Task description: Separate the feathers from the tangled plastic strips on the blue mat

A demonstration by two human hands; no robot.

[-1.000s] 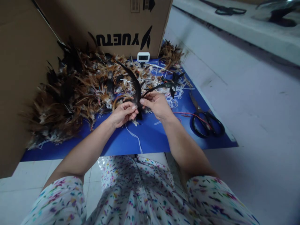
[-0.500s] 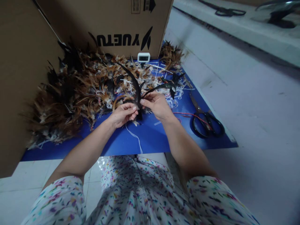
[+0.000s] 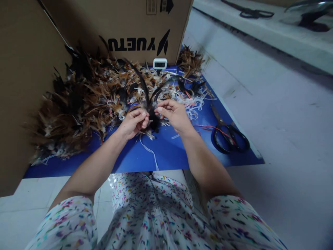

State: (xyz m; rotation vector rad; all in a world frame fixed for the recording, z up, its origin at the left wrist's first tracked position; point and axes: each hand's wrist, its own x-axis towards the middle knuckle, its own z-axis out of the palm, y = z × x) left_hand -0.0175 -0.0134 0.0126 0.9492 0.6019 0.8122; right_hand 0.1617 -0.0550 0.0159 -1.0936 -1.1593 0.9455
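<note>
In the head view, my left hand (image 3: 134,123) pinches the lower end of a long, dark, curved feather (image 3: 142,85) that stands up above my fingertips. A short way to the right, my right hand (image 3: 175,115) is closed at thumb and forefinger around the base of a second dark feather (image 3: 156,93), which arches up and to the right. Fluffy black down (image 3: 154,121) shows between and below the two hands. Brown, black and white feathers (image 3: 104,86) lie in a broad heap behind and left of my hands, on the blue table top (image 3: 171,156).
Black-handled scissors (image 3: 229,137) lie on the right with a red cord (image 3: 208,126) across them. A white ribbon (image 3: 149,150) trails toward the front edge. Cardboard boxes (image 3: 85,21) wall the back and left, behind a small white digital display (image 3: 160,63). A wall (image 3: 260,104) bounds the right.
My hands have drawn slightly apart, the left one shifting left. The upright dark feather has moved left with it, and the right-hand feather now arches higher.
</note>
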